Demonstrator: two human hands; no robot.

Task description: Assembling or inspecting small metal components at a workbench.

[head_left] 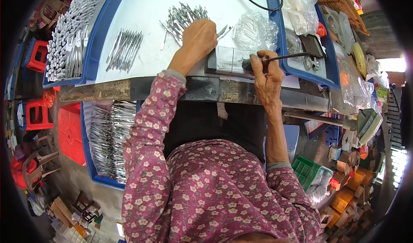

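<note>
My left hand [200, 37] is closed at the near edge of a loose pile of slim silver metal pieces [183, 15] on the white tabletop. Its fingertips are hidden beneath it, so what it grips cannot be made out. My right hand [269, 81] is closed round a dark hand tool [289, 56] with a thick rounded end and a thin rod pointing right. Between the hands, beside that rounded end, lies a dark block with a pale top [230, 58]. A second group of slim metal pieces [124, 49] lies to the left, side by side.
A blue tray [92, 55] at left holds many pale-handled pieces. Below the table edge, another blue bin [105, 182] holds stacked metal pieces. A clear plastic bag [256, 31] sits near my right hand, with a blue tray [331, 73] beyond. A black cable [254, 3] loops at the back.
</note>
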